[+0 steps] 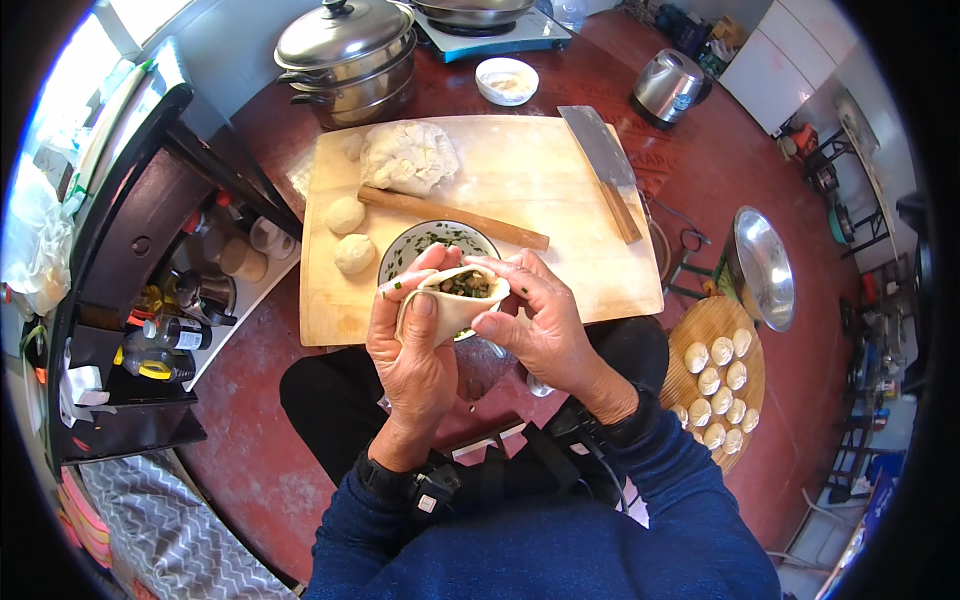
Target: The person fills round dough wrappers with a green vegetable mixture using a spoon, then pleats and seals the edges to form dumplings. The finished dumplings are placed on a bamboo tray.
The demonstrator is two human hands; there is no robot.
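Note:
Both hands hold a dough wrapper (448, 315) filled with chopped greens and bits of filling, its top still gaping. My left hand (411, 360) cups it from the left, thumb against its near side. The fingers of my right hand (544, 322) touch its right edge. Specks of green cling to fingers on both hands. Just beyond them, partly hidden, stands a bowl (397, 251) with green filling on its inner wall. A wooden rolling pin (454, 217) lies behind the bowl, beside a large dough lump (409, 159) and two dough balls (345, 215) on the wooden board (540, 161).
A cleaver (600, 150) rests at the board's right side. Pleated buns cover a round wooden board (682, 337) at right, near a metal basin (763, 268). Behind stand a steamer pot (349, 64), a white bowl (507, 81) and an electric kettle (667, 86). Shelves with bottles (176, 332) flank the left.

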